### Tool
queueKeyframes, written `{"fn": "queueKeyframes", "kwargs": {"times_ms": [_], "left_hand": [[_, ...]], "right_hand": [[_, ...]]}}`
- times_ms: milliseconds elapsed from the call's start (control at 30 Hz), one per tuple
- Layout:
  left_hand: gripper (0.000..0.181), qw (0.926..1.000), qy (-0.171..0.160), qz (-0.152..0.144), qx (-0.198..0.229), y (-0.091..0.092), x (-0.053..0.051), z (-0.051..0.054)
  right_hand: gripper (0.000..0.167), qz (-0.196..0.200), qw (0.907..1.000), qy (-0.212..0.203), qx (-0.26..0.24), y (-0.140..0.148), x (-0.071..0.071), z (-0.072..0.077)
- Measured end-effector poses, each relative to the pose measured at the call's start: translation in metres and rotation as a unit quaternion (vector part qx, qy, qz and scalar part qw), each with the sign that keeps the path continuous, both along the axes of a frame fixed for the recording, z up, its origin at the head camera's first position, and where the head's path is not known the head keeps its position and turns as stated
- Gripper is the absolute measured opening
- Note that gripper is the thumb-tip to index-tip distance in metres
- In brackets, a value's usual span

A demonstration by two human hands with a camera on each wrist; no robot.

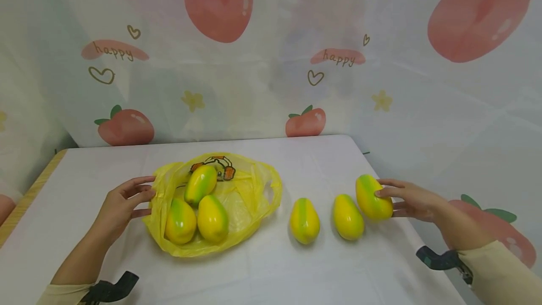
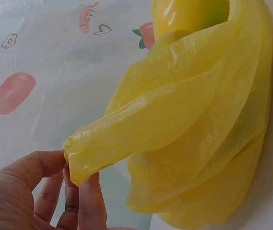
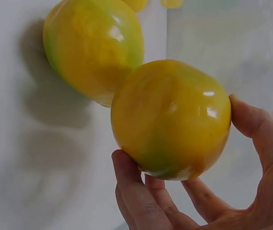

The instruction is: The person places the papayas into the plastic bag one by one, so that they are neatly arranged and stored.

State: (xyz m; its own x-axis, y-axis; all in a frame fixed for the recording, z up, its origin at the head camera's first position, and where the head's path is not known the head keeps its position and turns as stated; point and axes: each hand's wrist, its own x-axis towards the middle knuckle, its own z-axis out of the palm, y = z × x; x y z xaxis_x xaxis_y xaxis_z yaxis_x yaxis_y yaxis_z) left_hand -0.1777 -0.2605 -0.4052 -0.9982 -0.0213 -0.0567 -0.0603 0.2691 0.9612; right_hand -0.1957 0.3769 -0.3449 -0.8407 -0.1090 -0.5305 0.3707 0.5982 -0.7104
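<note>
My left hand (image 1: pixel 123 201) pinches the gathered edge of a thin yellow plastic bag (image 1: pixel 250 206) between thumb and fingers; the left wrist view shows that bunched corner of the bag (image 2: pixel 174 120). The bag lies with its mouth spread, and 3 glossy yellow-green papayas (image 1: pixel 213 219) sit inside toward its left. At the right, my right hand (image 1: pixel 417 200) grips another papaya (image 1: pixel 372 197) from its right side, thumb and fingers around it (image 3: pixel 172 120). Just left of it, a papaya (image 1: pixel 348 217) rests on the table, with one more papaya (image 1: pixel 304 220) farther left.
A white cloth covers the table (image 1: pixel 262 276), and its right edge runs just below my right hand. Behind the table hangs a pale curtain (image 1: pixel 262 79) printed with red fruit and "happy" labels. Bare wood (image 1: pixel 31 192) shows along the left edge.
</note>
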Motion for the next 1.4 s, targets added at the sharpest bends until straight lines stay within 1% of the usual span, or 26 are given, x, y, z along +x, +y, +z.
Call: {"fn": "queueKeyframes", "kwargs": {"times_ms": [200, 400, 600, 733, 867, 1000, 1200, 1400], "left_hand": [[0.047, 1.0, -0.001, 0.0, 0.001, 0.0, -0.001, 0.001], [0.046, 1.0, 0.001, -0.002, 0.001, 0.0, -0.001, 0.001], [0.045, 1.0, 0.002, -0.001, 0.001, 0.001, -0.001, 0.002], [0.044, 1.0, 0.001, 0.0, 0.004, 0.0, -0.001, 0.002], [0.044, 1.0, -0.002, -0.001, 0.005, 0.001, -0.002, 0.002], [0.044, 1.0, -0.002, -0.002, 0.006, 0.001, -0.002, 0.002], [0.043, 1.0, -0.004, -0.003, 0.008, 0.001, -0.002, 0.001], [0.042, 0.9999, -0.003, -0.003, 0.011, 0.0, -0.002, 0.0]], "right_hand": [[0.082, 0.008, 0.9999, 0.008, 0.002, -0.007, -0.005, 0.009], [0.081, 0.022, 0.9995, 0.009, -0.021, -0.017, -0.011, 0.02], [0.082, 0.02, 0.9988, 0.012, -0.043, -0.029, -0.016, 0.03], [0.083, 0.008, 0.9985, 0.009, -0.054, -0.04, -0.019, 0.034], [0.082, 0.008, 0.9987, 0.011, -0.05, -0.049, -0.023, 0.038], [0.081, 0.018, 0.9988, 0.015, -0.044, -0.056, -0.027, 0.042], [0.083, 0.017, 0.999, 0.012, -0.038, -0.07, -0.032, 0.047], [0.083, 0.015, 0.9988, 0.022, -0.042, -0.084, -0.035, 0.053]]}}
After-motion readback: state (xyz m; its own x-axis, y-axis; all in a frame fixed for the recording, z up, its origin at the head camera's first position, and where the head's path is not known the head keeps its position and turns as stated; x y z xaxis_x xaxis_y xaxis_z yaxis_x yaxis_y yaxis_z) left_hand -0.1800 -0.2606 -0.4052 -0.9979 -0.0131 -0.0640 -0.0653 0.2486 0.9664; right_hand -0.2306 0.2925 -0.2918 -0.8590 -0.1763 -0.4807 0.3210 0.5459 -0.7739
